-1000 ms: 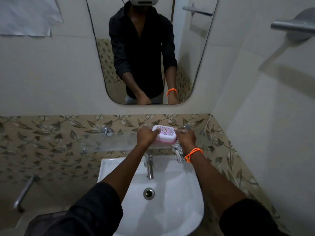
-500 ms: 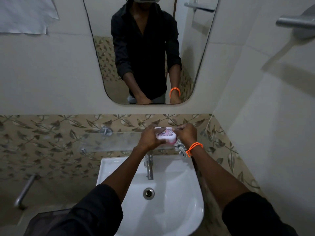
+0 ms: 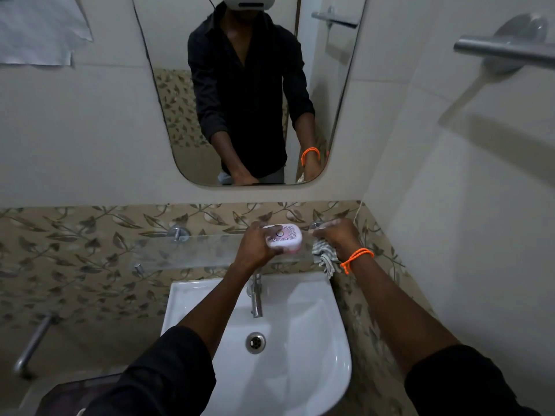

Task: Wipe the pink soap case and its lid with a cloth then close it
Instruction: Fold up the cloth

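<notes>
The pink soap case [image 3: 285,239], with its patterned lid on top, rests on the glass shelf [image 3: 192,250] above the sink. My left hand [image 3: 255,246] grips its left end, thumb over the lid. My right hand [image 3: 338,237], an orange band on its wrist, is a short way to the right of the case, closed on a striped grey-and-white cloth [image 3: 324,256] that hangs down below the fist. The case's base is mostly hidden by my left hand.
A white sink [image 3: 324,349] with a chrome tap [image 3: 256,298] lies directly below the shelf. A mirror [image 3: 168,94] hangs above. A metal towel bar [image 3: 504,51] juts from the right wall, and another bar [image 3: 33,343] sits low left.
Both hands were pressed on the case half a second ago. My right hand has since come off it and moved right with the cloth. The left hand stays on the case.
</notes>
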